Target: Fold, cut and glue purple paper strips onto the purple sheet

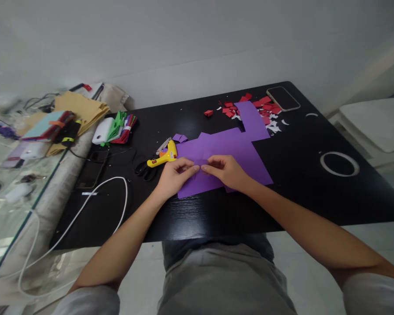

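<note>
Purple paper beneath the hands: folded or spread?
Spread: the purple paper lies flat on the black table, its broad face and right-hand corner exposed.

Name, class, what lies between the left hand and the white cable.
In the head view, black scissor handles lie between the left hand and white cable, beside the yellow glue gun.

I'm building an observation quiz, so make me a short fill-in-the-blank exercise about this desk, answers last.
1. The glue gun is mostly ____.
2. The left hand and right hand are over large paper sheets coloured ____.
3. The ring at the right is ____.
4. The tabletop is ____.

Missing words: yellow; purple; white; black.
</note>
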Demonstrator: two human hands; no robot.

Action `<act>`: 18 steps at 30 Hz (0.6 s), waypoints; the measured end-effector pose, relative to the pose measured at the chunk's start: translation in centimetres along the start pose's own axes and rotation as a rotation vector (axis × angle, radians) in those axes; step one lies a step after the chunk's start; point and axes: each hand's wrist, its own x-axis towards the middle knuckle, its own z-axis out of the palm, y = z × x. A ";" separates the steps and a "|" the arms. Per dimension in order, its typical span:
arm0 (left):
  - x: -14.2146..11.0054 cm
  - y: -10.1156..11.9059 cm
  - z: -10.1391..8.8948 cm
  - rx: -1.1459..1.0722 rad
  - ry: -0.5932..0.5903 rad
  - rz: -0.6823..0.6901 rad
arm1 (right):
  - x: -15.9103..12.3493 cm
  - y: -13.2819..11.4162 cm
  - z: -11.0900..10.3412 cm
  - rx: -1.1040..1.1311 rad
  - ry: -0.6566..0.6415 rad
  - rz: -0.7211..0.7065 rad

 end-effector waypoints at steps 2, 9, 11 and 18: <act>0.1 -0.1 -0.1 0.041 0.006 0.044 | 0.0 0.0 0.0 -0.019 0.015 -0.005; 0.2 -0.3 -0.3 0.124 0.021 0.092 | 0.1 0.1 -0.1 -0.078 0.032 -0.038; 0.2 -0.2 -0.3 0.100 0.018 0.070 | 0.1 0.2 -0.2 -0.042 0.010 -0.026; -0.1 -0.2 0.1 0.019 -0.001 0.003 | 0.0 0.2 -0.1 -0.074 -0.006 -0.025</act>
